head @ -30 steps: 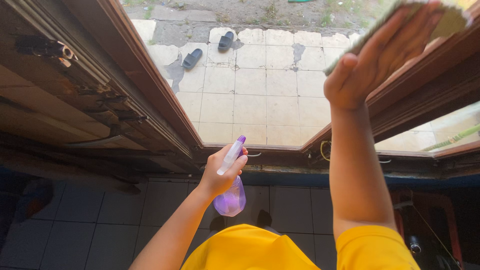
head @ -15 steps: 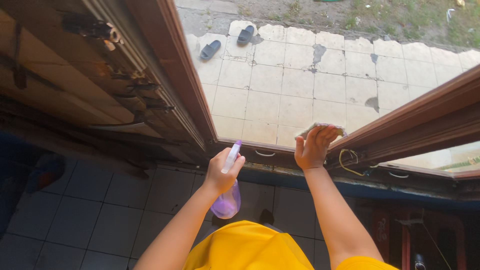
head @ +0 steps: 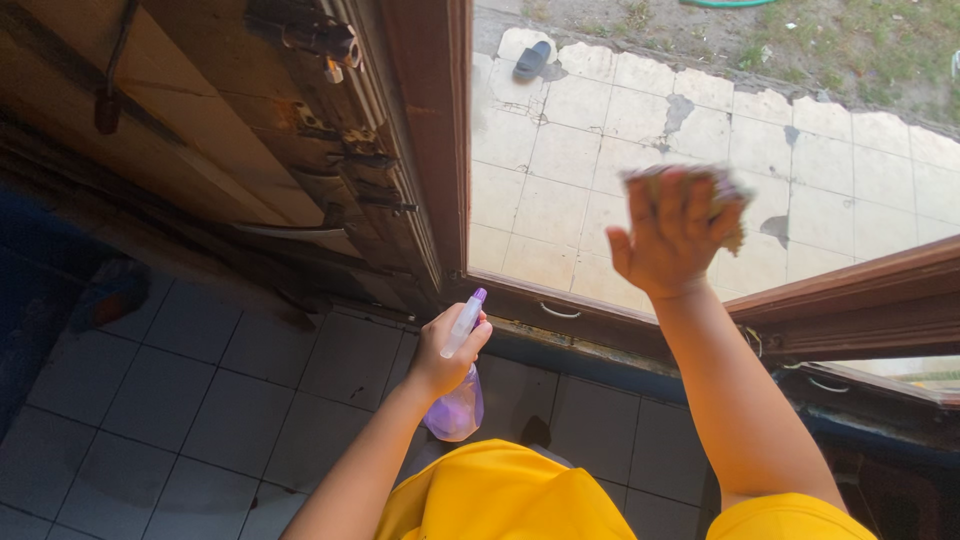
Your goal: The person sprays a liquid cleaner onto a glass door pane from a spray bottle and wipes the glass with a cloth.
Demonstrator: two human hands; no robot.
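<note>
Here, right hand (head: 672, 235) raised flat, seemingly pressing cloth (head: 730, 205) on glass, left hand (head: 447, 345) gripping spray bottle (head: 457, 405).

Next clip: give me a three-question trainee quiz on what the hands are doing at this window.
1. True or false: the left hand holds a purple spray bottle.
2. What does the right hand press against the window glass?
A. a sponge
B. a cloth
C. a squeegee
3. Fill in: outside, a dark ___ lies on the cracked tiles.

Key: 1 true; 2 B, the cloth; 3 sandal.
</note>
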